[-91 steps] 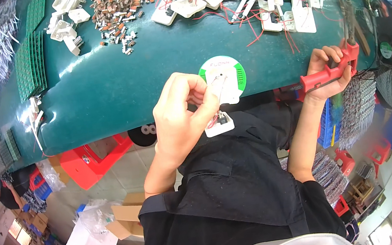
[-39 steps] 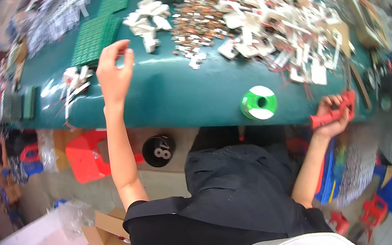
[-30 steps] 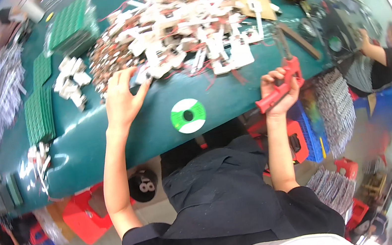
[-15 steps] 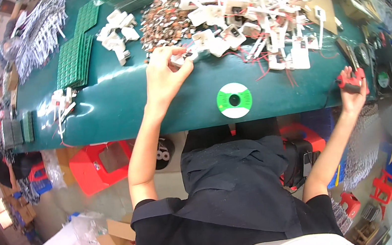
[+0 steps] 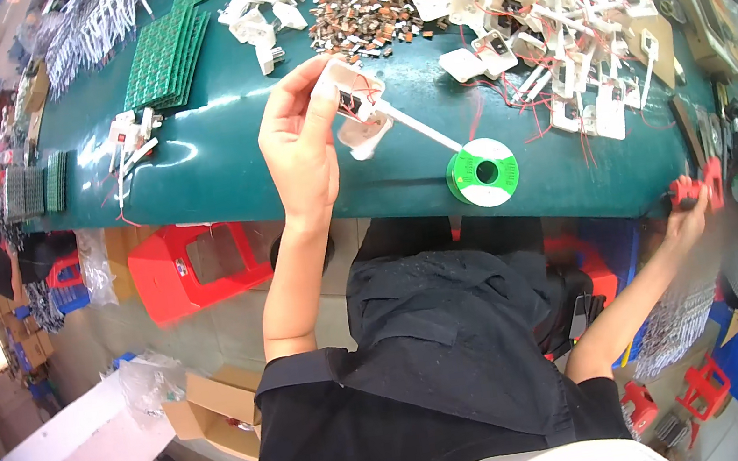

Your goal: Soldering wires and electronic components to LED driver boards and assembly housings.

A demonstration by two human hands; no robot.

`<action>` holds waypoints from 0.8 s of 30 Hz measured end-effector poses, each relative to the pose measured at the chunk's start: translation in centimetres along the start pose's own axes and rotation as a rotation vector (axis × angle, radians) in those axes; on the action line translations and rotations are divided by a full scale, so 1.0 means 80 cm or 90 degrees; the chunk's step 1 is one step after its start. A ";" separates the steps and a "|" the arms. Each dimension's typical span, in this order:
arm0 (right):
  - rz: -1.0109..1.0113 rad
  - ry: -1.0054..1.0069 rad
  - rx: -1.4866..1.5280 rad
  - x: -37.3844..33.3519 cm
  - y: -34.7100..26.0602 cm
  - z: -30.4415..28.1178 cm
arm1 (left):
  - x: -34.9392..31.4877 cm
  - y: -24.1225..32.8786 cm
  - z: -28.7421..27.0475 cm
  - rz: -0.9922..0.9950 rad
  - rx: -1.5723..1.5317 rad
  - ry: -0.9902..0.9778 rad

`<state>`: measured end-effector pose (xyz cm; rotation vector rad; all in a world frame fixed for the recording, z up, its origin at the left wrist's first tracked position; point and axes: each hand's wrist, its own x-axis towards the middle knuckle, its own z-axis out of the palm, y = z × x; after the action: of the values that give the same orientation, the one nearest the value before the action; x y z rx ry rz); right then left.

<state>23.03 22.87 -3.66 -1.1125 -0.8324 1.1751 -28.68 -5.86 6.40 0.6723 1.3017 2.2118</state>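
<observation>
White plastic case [image 5: 357, 81], one: held up over the near part of the table, small dark part and red wires seen inside. Clamped at its left side between the thumb and fingers of the left hand [image 5: 297, 137]. Second white piece [image 5: 366, 138]: seen just below the case. White rod [image 5: 424, 128]: slanted from these toward a green-and-white spool [image 5: 505, 175]; whether the spool was touched could not be told.

Red-handled tool [image 5: 687, 191], one: gripped at the table's right edge, the fingers of the right hand [image 5: 687, 223] closed around its handle.

Table [image 5: 257, 171], dark green. Laid out beyond the hands: green boards [image 5: 166, 61], stacked, at left; loose white parts [image 5: 265, 17]; small brown-and-orange parts [image 5: 362, 10], heaped; white cases with red wires [image 5: 548, 26], piled at right. Below the table — red stool [image 5: 193, 284], placed at left.
</observation>
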 end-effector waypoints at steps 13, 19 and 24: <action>-0.458 -0.101 0.058 -0.176 -0.144 0.121 | 0.047 0.017 0.004 -0.188 0.154 -0.218; -0.449 -0.088 0.087 -0.230 -0.146 0.179 | 0.056 -0.050 -0.001 -0.276 0.404 -0.543; -0.456 -0.143 0.017 -0.247 -0.144 0.168 | 0.002 -0.022 -0.011 0.252 0.707 -0.233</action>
<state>9.36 6.47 12.07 -0.5731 -1.2512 0.7023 -29.07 -5.55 4.50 1.7382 2.2680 1.3033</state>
